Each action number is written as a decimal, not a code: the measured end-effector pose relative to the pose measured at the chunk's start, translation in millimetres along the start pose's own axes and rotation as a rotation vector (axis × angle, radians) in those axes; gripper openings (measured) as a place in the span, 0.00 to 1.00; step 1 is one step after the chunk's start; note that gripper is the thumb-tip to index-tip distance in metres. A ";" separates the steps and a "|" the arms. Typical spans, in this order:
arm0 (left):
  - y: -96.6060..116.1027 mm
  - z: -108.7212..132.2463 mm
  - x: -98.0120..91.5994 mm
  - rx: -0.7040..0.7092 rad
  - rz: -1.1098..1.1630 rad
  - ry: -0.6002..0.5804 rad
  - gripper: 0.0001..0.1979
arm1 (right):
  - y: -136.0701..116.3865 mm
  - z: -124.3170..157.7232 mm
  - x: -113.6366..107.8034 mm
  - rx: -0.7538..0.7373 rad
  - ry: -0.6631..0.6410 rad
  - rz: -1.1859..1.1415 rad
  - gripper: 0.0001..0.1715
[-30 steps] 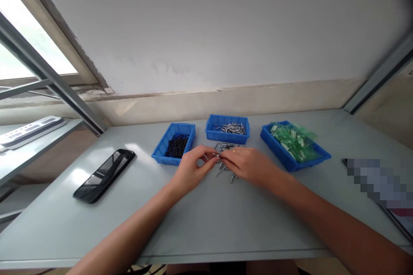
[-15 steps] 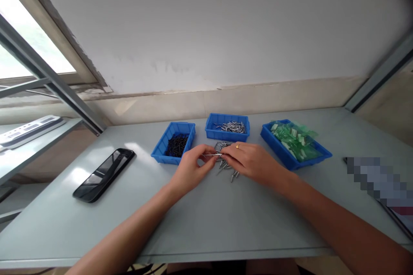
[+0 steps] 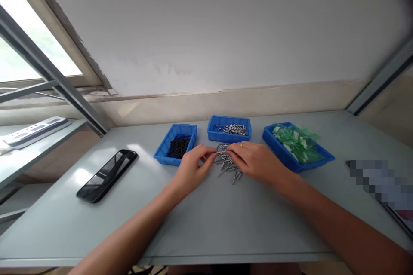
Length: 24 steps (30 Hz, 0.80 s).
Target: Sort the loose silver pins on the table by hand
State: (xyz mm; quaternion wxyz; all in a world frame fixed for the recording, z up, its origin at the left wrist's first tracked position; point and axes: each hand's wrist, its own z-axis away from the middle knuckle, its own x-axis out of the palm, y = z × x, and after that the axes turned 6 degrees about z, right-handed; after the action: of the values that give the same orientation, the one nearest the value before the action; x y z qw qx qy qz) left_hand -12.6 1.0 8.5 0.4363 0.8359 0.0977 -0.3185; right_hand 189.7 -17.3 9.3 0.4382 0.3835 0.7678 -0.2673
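A thin metal piece (image 3: 221, 152) spans the gap between my two hands. My left hand (image 3: 195, 164) pinches its left end between thumb and fingertips. The fingertips of my right hand (image 3: 253, 159), which wears a ring, close on its right end. Below and between the hands, a loose pile of silver metal pieces (image 3: 229, 165) lies on the table, partly covered by my right fingers. Behind it is a blue tray (image 3: 228, 136) with more silver pieces. Dark screw-like pieces (image 3: 178, 147) fill part of another blue tray (image 3: 161, 149) beside my left hand.
A blue tray (image 3: 314, 165) of green plastic packets (image 3: 298, 142) stands on the right. A black phone (image 3: 107, 176) lies on the table (image 3: 206, 223) at the left. Farther left, a power strip (image 3: 37, 131) rests on a shelf. A blurred-out item (image 3: 380, 182) lies far right.
My hands have moved slightly apart, showing more of the thin piece and the pile beneath. The whole view has shifted a little.
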 end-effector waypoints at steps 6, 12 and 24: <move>1.4 0.7 -1.4 0.024 -0.076 -0.010 0.09 | -2.1 0.4 2.6 -0.056 -0.028 -0.015 0.11; 2.2 0.9 -2.7 0.035 -0.095 -0.005 0.10 | -3.8 0.8 -3.1 0.005 0.047 -0.036 0.11; 7.1 4.5 -1.7 0.158 -0.053 -0.327 0.14 | -15.3 3.9 -6.8 -0.322 0.273 -0.070 0.09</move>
State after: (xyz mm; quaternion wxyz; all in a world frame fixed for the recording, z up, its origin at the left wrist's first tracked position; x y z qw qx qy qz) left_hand -12.8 -6.6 12.5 0.3709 0.8017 0.0223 -0.4682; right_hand 181.1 -31.2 14.6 0.3762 0.3142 0.8657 -0.1017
